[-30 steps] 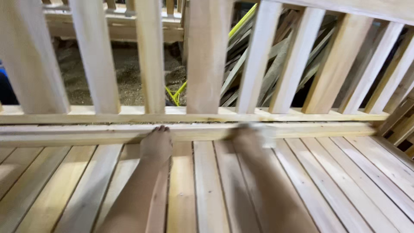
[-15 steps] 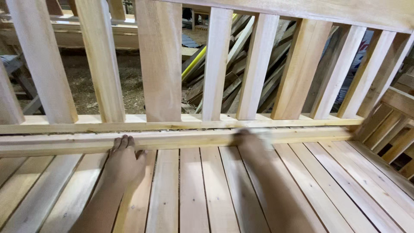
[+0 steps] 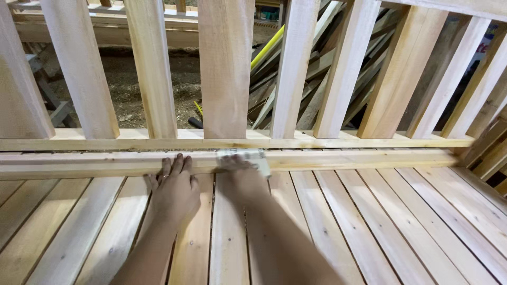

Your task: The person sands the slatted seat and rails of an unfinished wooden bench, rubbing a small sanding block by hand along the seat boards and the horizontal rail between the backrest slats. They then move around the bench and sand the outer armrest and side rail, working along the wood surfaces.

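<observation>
One sign or label (image 3: pixel 481 48) is glimpsed at the far right, behind the wooden slats (image 3: pixel 450 79): white with red marks, mostly hidden. No packages or screens are seen.

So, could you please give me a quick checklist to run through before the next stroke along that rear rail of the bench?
1. Sanding pad in hand: ok. The right hand presses a pale sanding pad against the rear rail.
2. Bracing hand: ok. The left hand lies flat on the seat slats, fingertips touching the rail.
3. Left fingers out of the pad's way: not ok. They sit close beside the pad.
4. Rail to the right of the pad: ok. Nothing lies on it.
5. Pad's grit and wear: cannot tell; its working face is hidden.
6. Back slats seated upright in the lower back rail: ok.
</observation>
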The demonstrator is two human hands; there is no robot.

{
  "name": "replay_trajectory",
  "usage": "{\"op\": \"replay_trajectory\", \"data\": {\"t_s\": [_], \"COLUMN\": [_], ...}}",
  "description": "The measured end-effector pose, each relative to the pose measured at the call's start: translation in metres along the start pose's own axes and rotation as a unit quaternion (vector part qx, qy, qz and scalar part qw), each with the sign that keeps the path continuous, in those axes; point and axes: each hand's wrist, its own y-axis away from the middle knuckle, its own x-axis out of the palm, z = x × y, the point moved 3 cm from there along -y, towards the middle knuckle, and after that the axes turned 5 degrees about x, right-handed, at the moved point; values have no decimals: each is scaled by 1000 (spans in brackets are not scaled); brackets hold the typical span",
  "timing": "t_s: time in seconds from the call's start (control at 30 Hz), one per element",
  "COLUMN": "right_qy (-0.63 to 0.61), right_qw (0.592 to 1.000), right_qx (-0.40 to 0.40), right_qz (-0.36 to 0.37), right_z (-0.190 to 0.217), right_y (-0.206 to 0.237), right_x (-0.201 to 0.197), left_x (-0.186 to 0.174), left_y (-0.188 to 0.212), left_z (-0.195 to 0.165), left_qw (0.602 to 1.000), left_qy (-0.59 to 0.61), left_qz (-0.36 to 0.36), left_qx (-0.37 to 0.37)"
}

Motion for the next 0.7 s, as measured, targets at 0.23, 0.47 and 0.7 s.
{"op": "replay_trajectory", "data": {"t_s": [0.23, 0.47, 0.7], "right_qy": [-57, 78, -33], "right_qw": [982, 970, 977], "right_qx": [179, 199, -211], "right_qz": [31, 117, -4], "right_z": [-172, -63, 50], "right_y": [40, -6, -19], "right_x": [-115, -34, 26], "left_x": [-1, -7, -17], "left_y": [-7, -5, 0], "left_z": [9, 1, 4], "left_qw": [994, 994, 993], "left_qy": [26, 12, -17], "left_qz": [110, 107, 118], "left_qx": [-6, -4, -15]}}
